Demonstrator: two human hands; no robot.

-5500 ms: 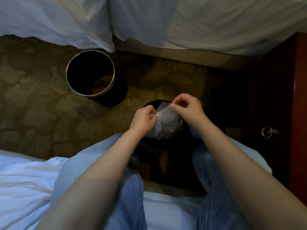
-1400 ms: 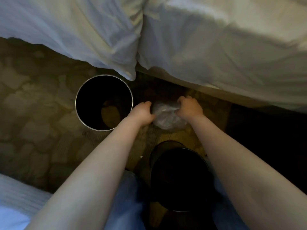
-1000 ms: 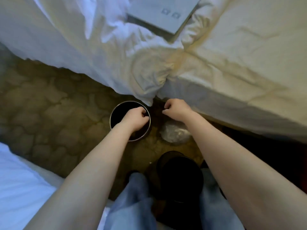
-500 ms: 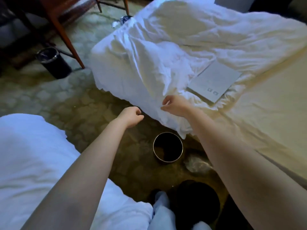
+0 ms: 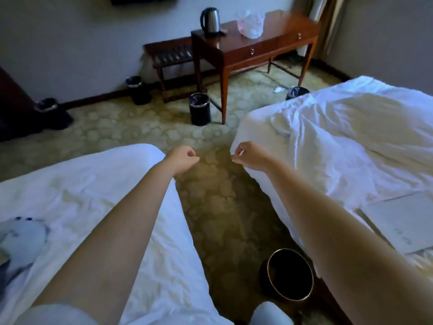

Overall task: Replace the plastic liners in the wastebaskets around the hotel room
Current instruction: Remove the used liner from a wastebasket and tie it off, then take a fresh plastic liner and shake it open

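A black wastebasket (image 5: 290, 274) with a metal rim stands on the carpet between the two beds, below my right forearm; its inside is dark and shows no liner. My left hand (image 5: 183, 157) and my right hand (image 5: 248, 156) are raised side by side over the aisle, fingers curled, with nothing seen in either. Further wastebaskets holding liners stand across the room: one by the desk leg (image 5: 199, 109), one by the luggage rack (image 5: 138, 89), one at the far left (image 5: 48, 106), one behind the right bed (image 5: 297, 92).
White beds flank the aisle, left bed (image 5: 93, 207) and right bed (image 5: 351, 141), the latter with a booklet (image 5: 403, 221) on it. A wooden desk (image 5: 255, 46) carries a kettle (image 5: 210, 19) and a crumpled plastic bag (image 5: 250, 24). Patterned carpet (image 5: 145, 127) lies beyond.
Both hands let go of the bundled clear bag on the floor and rose empty. The view lifted from the floor to the room; the bag and the nearest basket are out of view.
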